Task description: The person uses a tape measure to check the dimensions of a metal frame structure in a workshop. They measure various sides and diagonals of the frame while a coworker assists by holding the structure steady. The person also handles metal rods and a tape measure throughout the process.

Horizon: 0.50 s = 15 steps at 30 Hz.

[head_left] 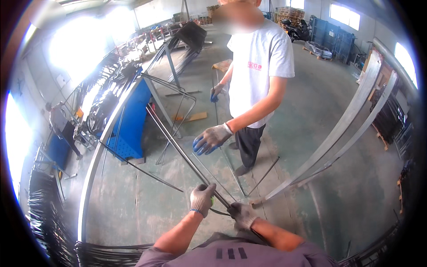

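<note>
Concrete Workshop Floor Carries Pallets and Timber

From my remote post, I look down on a worn, green-grey floor [307, 120]. A pale wooden board [195, 116] lies flat on it near a blue perforated metal unit [133, 120]. Toward the back wall, a low pallet [314, 54] bears a silvery bundle [318, 47]; a motor scooter [299, 32] stands nearby.

A worn, stained grey-green floor [313, 98] spreads through a large workshop. Glare pours in from windows [78, 44] along the left side, washing out much of that area. Toward the far right, a bright window [344, 16] is set in a pale wall [319, 9] above blue metal racks [333, 40]; a dark motorcycle [300, 32] stands beside them, near stacked wooden pallets [289, 14].
</note>
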Each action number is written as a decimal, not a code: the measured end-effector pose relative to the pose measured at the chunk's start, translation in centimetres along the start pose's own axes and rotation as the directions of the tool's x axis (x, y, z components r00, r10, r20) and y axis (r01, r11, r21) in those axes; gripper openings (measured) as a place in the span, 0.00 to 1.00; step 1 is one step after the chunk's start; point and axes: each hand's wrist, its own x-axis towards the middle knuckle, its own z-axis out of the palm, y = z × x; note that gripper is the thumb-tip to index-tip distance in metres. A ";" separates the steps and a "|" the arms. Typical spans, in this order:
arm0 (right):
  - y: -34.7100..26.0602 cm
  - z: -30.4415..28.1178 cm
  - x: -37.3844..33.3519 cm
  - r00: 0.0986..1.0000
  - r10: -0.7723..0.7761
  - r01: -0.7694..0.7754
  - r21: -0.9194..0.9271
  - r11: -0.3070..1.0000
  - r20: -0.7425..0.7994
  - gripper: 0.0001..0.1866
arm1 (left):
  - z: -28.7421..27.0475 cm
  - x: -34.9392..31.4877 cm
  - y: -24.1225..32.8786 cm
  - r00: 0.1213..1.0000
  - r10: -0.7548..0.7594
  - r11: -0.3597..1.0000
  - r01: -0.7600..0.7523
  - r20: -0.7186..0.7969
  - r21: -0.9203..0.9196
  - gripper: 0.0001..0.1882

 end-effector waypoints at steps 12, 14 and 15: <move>-7.4 -6.0 -5.7 0.928 0.155 -0.197 0.093 0.976 0.338 0.22 | 0.1 0.3 0.1 0.873 -0.036 0.998 0.061 0.486 -0.035 0.12; -4.3 -8.6 -10.1 0.919 0.024 -0.023 -0.007 1.000 0.393 0.24 | 0.0 2.6 -0.3 0.909 0.015 0.977 0.076 0.417 -0.200 0.12; -5.0 -10.8 -12.0 0.817 0.146 -0.174 -0.004 0.985 0.557 0.23 | -0.4 3.5 1.3 0.931 -0.088 0.930 0.204 0.355 -0.306 0.12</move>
